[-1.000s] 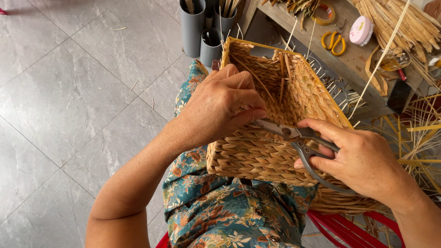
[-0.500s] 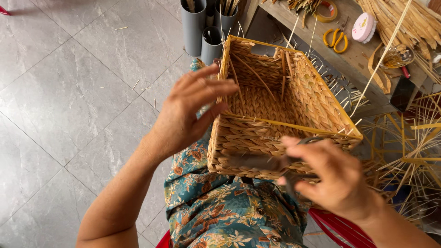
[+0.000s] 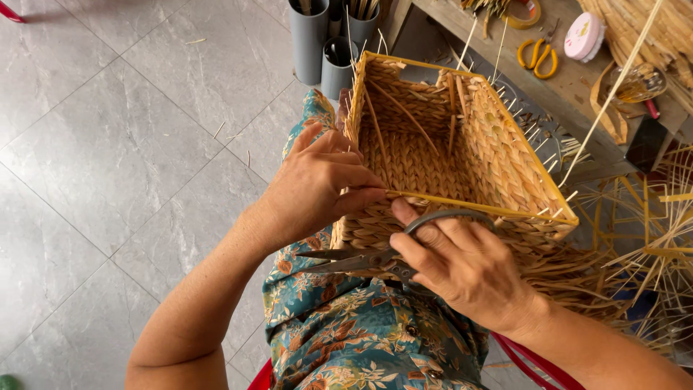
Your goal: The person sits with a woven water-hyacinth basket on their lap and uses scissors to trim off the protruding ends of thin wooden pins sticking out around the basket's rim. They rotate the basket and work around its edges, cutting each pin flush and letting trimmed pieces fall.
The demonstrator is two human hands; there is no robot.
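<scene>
Left hand (image 3: pixel 317 184) pinches the woven basket (image 3: pixel 462 166) at its near rim; right hand (image 3: pixel 462 263) grips grey scissors (image 3: pixel 361 258), blades seemingly slightly parted, against the wall.

The basket (image 3: pixel 462 152) is tan and golden, with a braided pattern all over, and its rim is bright yellow. The scissors (image 3: pixel 375 253) near it are dull grey metal. The cloth (image 3: pixel 346 325) under the basket is teal blue with orange and cream flowers. The floor (image 3: pixel 130 144) is grey stone tiles with pale streaks. On the brown counter (image 3: pixel 577 94) lie yellow-handled scissors (image 3: pixel 535 58) and a pink round box (image 3: pixel 583 36). The tubes (image 3: pixel 309 36) are grey.
</scene>
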